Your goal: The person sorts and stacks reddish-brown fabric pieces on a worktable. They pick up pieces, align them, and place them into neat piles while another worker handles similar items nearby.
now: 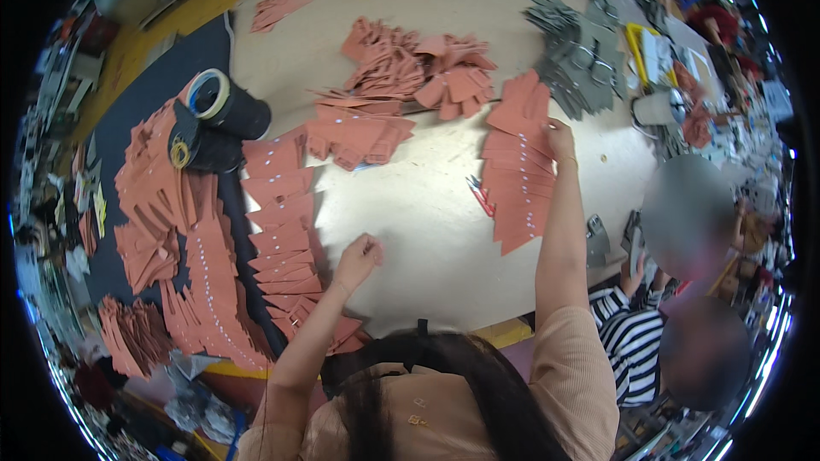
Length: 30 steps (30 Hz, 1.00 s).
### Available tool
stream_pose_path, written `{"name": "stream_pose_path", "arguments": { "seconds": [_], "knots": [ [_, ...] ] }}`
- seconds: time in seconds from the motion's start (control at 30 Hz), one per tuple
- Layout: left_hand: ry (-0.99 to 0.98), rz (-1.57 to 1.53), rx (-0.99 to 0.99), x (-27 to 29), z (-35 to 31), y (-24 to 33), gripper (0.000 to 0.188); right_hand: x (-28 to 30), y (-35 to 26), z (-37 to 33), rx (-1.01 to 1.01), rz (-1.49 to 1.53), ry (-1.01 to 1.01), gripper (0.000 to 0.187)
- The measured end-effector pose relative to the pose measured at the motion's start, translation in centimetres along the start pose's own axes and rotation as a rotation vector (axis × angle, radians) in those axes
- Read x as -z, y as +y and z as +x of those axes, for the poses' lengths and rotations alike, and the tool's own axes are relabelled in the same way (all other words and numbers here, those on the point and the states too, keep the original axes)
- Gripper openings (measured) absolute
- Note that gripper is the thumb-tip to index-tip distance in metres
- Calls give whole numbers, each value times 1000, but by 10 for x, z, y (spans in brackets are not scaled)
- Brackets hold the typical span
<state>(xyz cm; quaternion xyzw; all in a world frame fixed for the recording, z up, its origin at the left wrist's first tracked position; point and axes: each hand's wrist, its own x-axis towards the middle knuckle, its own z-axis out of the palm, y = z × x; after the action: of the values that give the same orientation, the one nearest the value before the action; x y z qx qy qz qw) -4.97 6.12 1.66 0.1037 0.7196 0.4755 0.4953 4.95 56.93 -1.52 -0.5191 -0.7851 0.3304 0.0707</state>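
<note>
The left hand [362,253] curls loosely above the worktop [418,265]; the right hand [561,142] bends beside the fanned coral pieces [515,166]. Whether either pinches shut, I cannot tell.

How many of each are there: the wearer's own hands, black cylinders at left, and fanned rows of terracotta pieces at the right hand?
Left hand and right hand: 2
Black cylinders: 2
Fanned terracotta row: 1
Total: 5

In front of me, a pale table [418,265] bears heaps of rust-coloured pieces [384,68], an overlapping row [512,175] to my right with a small red tool [484,196] beside it, grey-green pieces [585,68] beyond, and, leftward, dark cloth [213,47] under more rust-coloured pieces.
</note>
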Motion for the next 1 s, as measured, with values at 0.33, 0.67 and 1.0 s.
{"name": "stream_pose_path", "arguments": {
  "seconds": [0.33, 0.67, 1.0],
  "knots": [
    [517, 1026, -566, 87, 80, 159, 60, -35, -137, -84, 604, -7, 92, 31],
    [-18, 1387, -273, 121, 157, 239, 91, -82, -187, -251, 422, 354, -459, 20],
    [4, 1640, -296, 75, 160, 222, 70, -107, -331, -74, 722, 99, 143, 57]
  ]
}}
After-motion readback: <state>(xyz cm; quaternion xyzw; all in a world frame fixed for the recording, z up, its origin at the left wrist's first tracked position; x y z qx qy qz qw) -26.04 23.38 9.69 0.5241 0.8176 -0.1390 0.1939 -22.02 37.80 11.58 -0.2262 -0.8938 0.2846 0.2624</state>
